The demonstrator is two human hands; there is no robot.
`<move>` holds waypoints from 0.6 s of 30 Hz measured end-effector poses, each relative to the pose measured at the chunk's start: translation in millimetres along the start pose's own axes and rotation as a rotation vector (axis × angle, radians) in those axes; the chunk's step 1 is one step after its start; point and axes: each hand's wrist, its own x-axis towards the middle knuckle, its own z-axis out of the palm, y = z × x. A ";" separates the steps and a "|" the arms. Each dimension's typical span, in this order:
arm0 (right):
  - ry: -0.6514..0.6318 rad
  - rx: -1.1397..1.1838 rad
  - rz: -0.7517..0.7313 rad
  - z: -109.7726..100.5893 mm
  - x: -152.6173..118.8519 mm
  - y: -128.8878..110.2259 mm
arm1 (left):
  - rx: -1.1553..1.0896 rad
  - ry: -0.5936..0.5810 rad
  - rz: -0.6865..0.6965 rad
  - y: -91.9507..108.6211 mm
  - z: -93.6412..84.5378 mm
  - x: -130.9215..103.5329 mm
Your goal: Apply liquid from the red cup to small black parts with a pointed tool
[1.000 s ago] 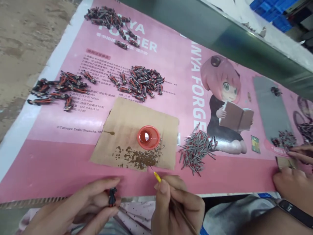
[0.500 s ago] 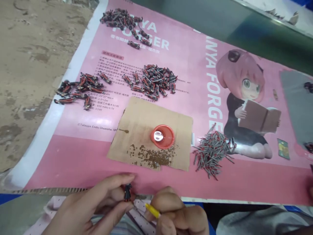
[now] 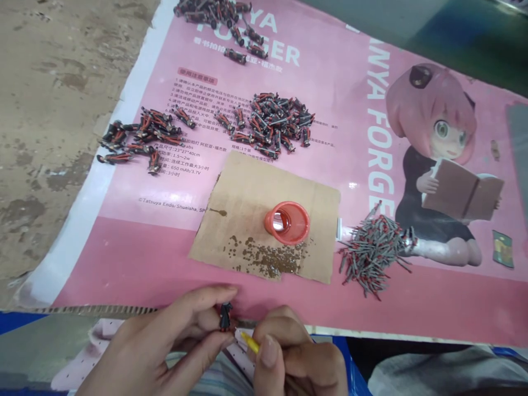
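Observation:
My left hand (image 3: 165,341) pinches a small dark figurine (image 3: 225,317) upright between thumb and fingertips, just off the table's near edge. Close by on the right, my right hand (image 3: 295,352) is closed round a slim yellow pen-like tool (image 3: 249,342), pointing left at the figurine. A small gap seems to lie between its tip and the figurine; the fine end is too small to make out. Beyond the hands, a red cup (image 3: 303,223) with some liquid in it stands on a piece of cardboard (image 3: 243,181) spotted with wet stains.
Dark and red figurines lie in a middle pile (image 3: 278,124), a left pile (image 3: 150,132) and a far pile (image 3: 214,14). To the cardboard's right is a heap of thin grey sticks with red ends (image 3: 373,250). A printed pink sheet (image 3: 136,264) covers the table.
The view has shifted slightly, so the table things sit a little differently in the picture. The yellow tool's tip is nearer the figurine. Both hands keep their grips.

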 end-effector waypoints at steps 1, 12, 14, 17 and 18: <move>-0.009 0.005 -0.003 -1.0 -1.6 1.4 | -0.005 0.000 -0.002 -1.0 -0.9 0.5; -0.027 0.013 -0.038 -8.8 30.7 -18.2 | 0.029 0.039 -0.011 -1.6 -0.8 -2.3; -0.071 0.028 -0.188 -15.8 52.4 -20.6 | 0.034 0.028 -0.006 -0.6 -0.3 -0.2; -0.072 -0.100 -0.290 -24.2 75.5 -23.1 | 0.048 0.016 -0.047 5.6 1.6 1.3; -0.027 -0.149 -0.263 -25.2 79.4 -24.3 | 0.052 0.040 -0.075 8.3 2.7 0.7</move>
